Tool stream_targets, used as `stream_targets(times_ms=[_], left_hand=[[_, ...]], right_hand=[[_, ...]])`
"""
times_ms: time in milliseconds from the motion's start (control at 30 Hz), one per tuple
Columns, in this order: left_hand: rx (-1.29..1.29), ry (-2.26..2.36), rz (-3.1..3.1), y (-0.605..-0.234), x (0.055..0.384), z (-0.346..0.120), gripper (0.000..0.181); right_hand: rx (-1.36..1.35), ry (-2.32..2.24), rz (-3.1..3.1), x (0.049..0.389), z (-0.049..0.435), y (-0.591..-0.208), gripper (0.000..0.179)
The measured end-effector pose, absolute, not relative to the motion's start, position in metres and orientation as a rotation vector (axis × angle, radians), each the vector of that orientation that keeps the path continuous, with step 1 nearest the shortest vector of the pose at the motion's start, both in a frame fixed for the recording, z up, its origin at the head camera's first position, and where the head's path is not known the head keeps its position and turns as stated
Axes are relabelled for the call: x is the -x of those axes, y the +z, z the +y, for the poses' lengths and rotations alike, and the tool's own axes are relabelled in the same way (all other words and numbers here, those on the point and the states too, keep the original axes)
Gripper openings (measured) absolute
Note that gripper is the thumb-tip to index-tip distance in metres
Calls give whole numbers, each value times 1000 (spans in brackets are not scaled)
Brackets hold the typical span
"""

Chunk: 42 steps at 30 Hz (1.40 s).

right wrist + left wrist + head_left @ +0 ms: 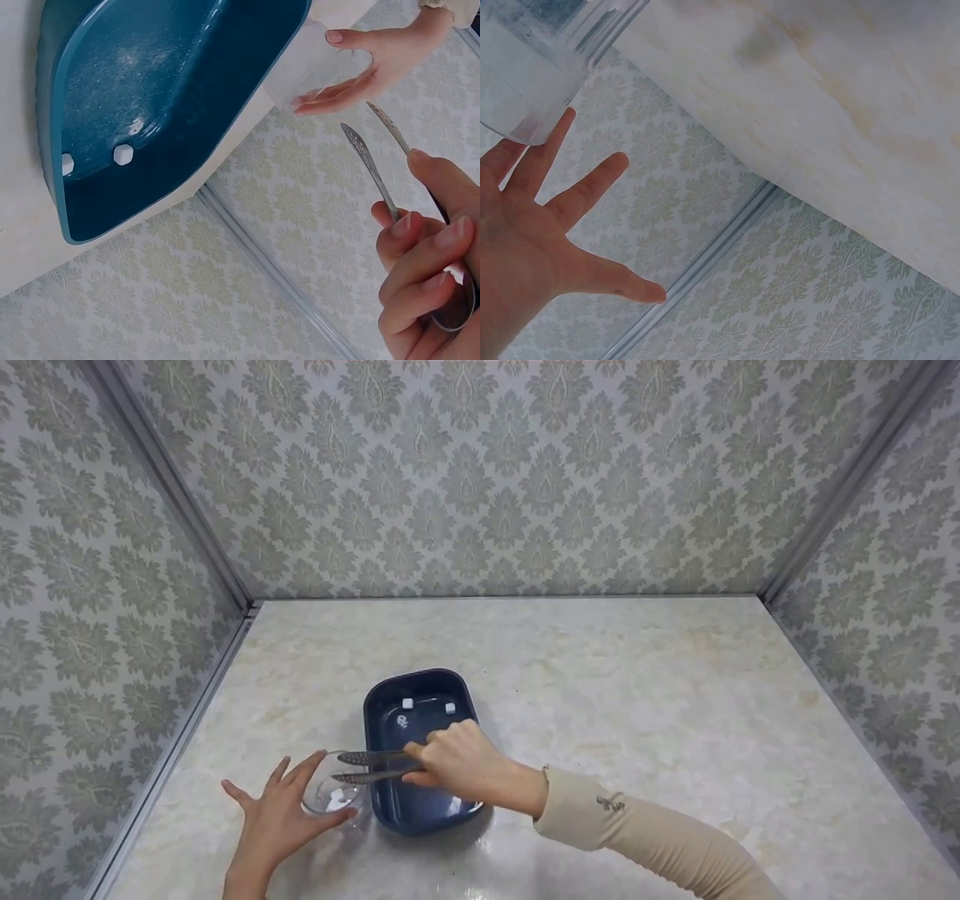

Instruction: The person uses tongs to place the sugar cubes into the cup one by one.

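Observation:
My left hand (281, 817) holds a clear jar (319, 795) between thumb and fingers, its outer fingers spread away. White cubes (337, 797) lie inside the jar; their number is hard to tell. My right hand (465, 761) grips metal tongs (364, 154), whose tips are parted with nothing between them. In the head view the tongs reach across the near part of a dark blue tray (369, 750) to above the jar's mouth. Two white cubes, one left (408, 703) and one right (450, 708), lie toward the tray's far end. My right hand hides part of the tray.
The tray stands just right of the jar on a marbled pale tabletop (637, 697). Patterned panels (465, 480) with grey edge strips rise behind and along both sides. A beige sleeve (652, 832) covers my right forearm.

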<state>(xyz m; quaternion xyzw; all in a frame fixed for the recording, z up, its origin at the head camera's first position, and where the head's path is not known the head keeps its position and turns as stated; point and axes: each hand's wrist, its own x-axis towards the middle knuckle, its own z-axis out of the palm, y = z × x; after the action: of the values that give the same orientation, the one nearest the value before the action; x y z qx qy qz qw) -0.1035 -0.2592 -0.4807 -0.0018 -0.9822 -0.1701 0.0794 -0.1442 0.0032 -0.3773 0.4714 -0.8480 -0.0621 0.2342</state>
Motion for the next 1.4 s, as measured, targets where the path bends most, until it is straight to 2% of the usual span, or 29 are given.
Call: stream_targets(times_ms=[700, 1400], left_hand=[[-16, -498, -2957, -480, 103, -259, 95], [7, -518, -2933, -481, 103, -260, 94]], right_hand=[[-1320, 87, -2365, 141, 22, -384, 32], [-1227, 284, -2376, 135, 40, -380, 37]])
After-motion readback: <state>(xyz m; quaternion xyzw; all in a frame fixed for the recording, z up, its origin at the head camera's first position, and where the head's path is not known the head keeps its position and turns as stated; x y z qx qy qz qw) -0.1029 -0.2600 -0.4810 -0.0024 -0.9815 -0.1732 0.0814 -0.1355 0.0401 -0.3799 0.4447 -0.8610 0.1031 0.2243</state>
